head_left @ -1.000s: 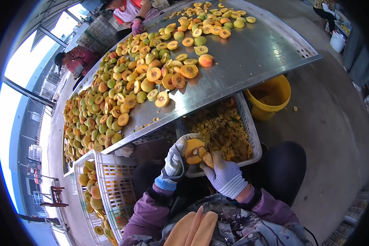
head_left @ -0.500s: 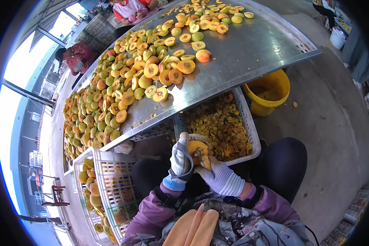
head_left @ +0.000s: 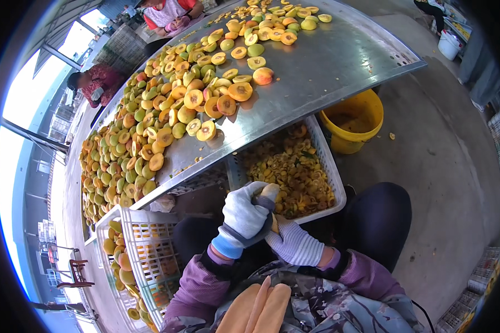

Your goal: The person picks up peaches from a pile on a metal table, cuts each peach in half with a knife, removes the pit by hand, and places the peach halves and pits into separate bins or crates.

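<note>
Orange-tan piece (head_left: 274, 223), too covered to tell fruit from tool, shows between the gloved right hand (head_left: 295, 241), which grips it, and the gloved left hand (head_left: 243, 215), curled closed just left of it, whatever it clasps hidden from view. Just beyond the hands, a pale crate (head_left: 334, 176) holds yellow scraps (head_left: 303, 180), with a yellow bucket (head_left: 347, 145) farther off to the right. At near left stands a white crate (head_left: 129, 223) of orange-yellow fruit (head_left: 126, 276), and on the metal table (head_left: 328, 72) beyond spreads a heap of halved fruit (head_left: 164, 137), thickest at left
</note>
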A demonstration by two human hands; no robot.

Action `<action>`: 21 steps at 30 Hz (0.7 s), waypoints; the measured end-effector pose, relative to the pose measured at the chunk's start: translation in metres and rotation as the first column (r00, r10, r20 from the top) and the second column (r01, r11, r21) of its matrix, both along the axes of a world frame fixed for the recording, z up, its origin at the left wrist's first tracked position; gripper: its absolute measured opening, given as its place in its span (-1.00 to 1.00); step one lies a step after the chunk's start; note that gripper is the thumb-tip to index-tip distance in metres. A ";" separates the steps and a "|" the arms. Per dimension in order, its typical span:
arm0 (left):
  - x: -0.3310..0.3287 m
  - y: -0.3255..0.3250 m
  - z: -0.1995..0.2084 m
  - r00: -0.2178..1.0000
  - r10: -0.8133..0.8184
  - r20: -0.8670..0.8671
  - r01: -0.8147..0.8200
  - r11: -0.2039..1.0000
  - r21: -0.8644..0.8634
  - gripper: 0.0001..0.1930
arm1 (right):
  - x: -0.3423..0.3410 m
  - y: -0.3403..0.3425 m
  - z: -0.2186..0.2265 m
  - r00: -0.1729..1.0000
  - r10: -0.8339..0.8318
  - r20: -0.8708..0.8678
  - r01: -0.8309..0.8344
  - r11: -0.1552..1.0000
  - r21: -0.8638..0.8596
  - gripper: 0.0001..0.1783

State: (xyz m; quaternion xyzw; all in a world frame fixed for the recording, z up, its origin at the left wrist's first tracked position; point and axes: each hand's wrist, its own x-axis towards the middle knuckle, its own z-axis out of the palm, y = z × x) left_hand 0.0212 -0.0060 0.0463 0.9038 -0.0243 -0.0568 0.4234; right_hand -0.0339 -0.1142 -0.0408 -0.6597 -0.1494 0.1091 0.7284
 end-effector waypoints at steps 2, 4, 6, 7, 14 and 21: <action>0.002 -0.003 -0.006 0.994 -0.024 0.106 0.025 1.000 -0.010 -0.74 | 0.001 0.000 -0.007 0.995 -0.060 0.077 0.071 0.986 -0.149 -0.72; 0.003 0.003 -0.010 0.974 -0.037 0.222 0.040 0.999 -0.010 -0.75 | 0.000 -0.001 0.004 0.998 -0.012 -0.063 0.014 0.999 0.031 -0.73; 0.009 0.022 -0.025 0.988 -0.148 -0.044 0.106 0.857 -0.504 -0.57 | 0.001 -0.006 0.022 0.980 0.068 -0.188 -0.026 0.976 0.218 -0.73; 0.011 0.026 -0.029 0.957 -0.248 -0.148 0.071 0.700 -0.711 -0.48 | 0.003 -0.011 0.030 0.912 0.213 -0.349 -0.132 0.961 0.241 -0.74; 0.015 0.009 -0.028 0.944 -0.226 -0.239 0.062 0.836 -0.546 -0.53 | -0.003 0.001 0.001 0.973 -0.151 0.173 0.163 0.985 -0.063 -0.72; 0.019 0.017 -0.046 0.944 -0.329 -0.038 0.191 0.636 -0.748 -0.40 | -0.002 -0.019 0.034 0.718 0.437 -0.542 -0.125 0.847 0.517 -0.66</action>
